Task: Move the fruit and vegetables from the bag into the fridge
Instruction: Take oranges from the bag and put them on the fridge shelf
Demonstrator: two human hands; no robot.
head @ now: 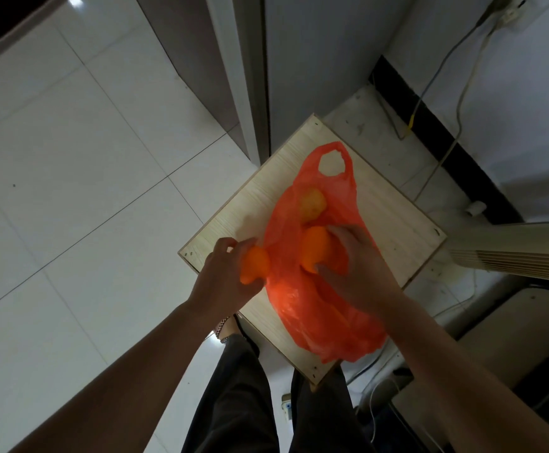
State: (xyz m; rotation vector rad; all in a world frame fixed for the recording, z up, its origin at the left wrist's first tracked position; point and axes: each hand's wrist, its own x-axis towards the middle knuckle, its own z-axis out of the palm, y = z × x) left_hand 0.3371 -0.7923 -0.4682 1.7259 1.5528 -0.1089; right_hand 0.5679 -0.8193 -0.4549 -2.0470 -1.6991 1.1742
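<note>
An orange plastic bag (315, 308) lies open on a small pale wooden table (394, 220). My left hand (224, 279) grips an orange (255, 264) just outside the bag's left edge. Inside the bag, my right hand (358, 266) curls around a second orange (314, 251). A yellowish fruit (312, 204) rests deeper in the bag, behind that orange. The grey fridge (315, 60) stands upright beyond the table's far corner, its door closed.
White tiled floor (70, 158) spreads to the left. Cables (430, 119) hang down the wall at the right. A white slatted appliance (511, 253) sits to the right of the table. My legs stand at the table's near edge.
</note>
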